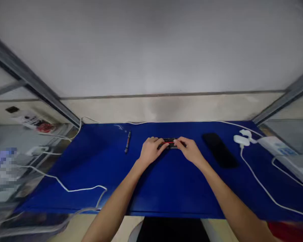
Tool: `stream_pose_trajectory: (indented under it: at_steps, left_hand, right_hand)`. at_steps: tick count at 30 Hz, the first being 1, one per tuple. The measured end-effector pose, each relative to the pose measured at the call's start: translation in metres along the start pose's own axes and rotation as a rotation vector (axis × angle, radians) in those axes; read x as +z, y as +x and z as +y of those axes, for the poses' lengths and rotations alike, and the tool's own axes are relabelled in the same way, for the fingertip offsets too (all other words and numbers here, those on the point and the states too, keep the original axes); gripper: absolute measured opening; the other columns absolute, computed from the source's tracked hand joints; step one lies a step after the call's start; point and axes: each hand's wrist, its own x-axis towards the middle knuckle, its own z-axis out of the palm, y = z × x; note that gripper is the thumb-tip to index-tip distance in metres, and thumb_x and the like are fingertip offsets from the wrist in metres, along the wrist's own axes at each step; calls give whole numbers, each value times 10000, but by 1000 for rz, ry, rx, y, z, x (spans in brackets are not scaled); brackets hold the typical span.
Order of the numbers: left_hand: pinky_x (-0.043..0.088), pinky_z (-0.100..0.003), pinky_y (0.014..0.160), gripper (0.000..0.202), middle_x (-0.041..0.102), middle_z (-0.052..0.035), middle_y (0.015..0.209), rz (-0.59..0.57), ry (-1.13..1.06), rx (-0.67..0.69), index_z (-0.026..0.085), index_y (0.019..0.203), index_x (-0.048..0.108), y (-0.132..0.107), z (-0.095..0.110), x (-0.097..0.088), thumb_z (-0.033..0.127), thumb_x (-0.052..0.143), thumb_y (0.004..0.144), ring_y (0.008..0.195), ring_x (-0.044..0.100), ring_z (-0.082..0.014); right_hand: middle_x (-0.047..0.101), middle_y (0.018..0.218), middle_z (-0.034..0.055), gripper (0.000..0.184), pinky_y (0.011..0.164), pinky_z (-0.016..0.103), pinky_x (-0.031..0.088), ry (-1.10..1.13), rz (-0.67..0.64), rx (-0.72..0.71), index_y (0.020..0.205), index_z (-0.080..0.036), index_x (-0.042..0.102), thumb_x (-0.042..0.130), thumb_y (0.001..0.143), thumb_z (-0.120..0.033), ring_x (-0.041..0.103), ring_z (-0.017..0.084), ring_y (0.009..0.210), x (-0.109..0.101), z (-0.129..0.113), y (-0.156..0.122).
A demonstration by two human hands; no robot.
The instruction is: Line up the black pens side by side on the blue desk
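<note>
My left hand (150, 150) and my right hand (190, 149) meet at the far middle of a blue table top (166, 185). Both pinch the ends of a small black object with a red stripe (169, 143), which rests low over the blue surface. The fingers of each hand are curled around its ends. I cannot make out what the object is. A dark pen (127, 141) lies to the left of my left hand. A black phone (219, 149) lies flat to the right of my right hand.
A white charger plug (241, 139) and its cable (257, 179) run across the right side. Another white cable (73, 189) loops over the left front corner. A white power strip (280, 148) sits at the right edge. A pale wall stands behind the table.
</note>
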Motion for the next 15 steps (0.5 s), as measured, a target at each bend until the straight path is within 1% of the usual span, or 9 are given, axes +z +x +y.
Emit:
stream_pose_trajectory:
  at_steps: [2,5,8,11,13,15]
  left_hand:
    - [366,-304,745,399,655,-36,818,17,-17,-31,215,930,661,1,0,-1,480,369,993,774,550,-179]
    - [355,-291,712,398,638,-31,772,62,-65,-102,206,889,648,3,-1,-2,445,351,1004,737,541,-167]
    - [325,-272,650,407,570,-11,664,111,-138,-184,193,771,593,5,-4,-2,435,359,1000,672,513,-150]
    - [287,-257,598,420,488,9,589,129,-219,-231,186,687,517,6,-6,-2,439,373,990,612,468,-133]
    - [272,-251,585,422,465,16,577,131,-263,-243,184,670,490,6,-7,-2,439,374,987,594,448,-125]
    - [268,-250,585,425,456,18,574,130,-281,-251,183,661,472,7,-6,-3,437,370,986,588,439,-122]
  right_hand:
    - [651,733,21,289,636,289,448,-8,19,-23,807,-197,642,542,903,-450,589,171,670,-1,5,3]
    - [664,781,26,253,666,303,462,8,61,-31,866,-209,657,568,890,-445,603,181,707,-4,12,7]
    - [673,804,35,243,691,315,479,51,106,-12,907,-214,664,591,876,-444,622,193,743,-8,17,10]
    - [687,841,46,241,712,325,489,92,127,-3,926,-213,671,621,856,-438,638,204,778,-12,18,10]
    - [688,833,46,248,702,323,489,100,130,0,922,-212,675,631,848,-444,639,205,770,-13,16,9]
    - [669,756,34,269,664,315,476,63,130,8,862,-208,681,608,863,-467,625,193,707,-14,11,8]
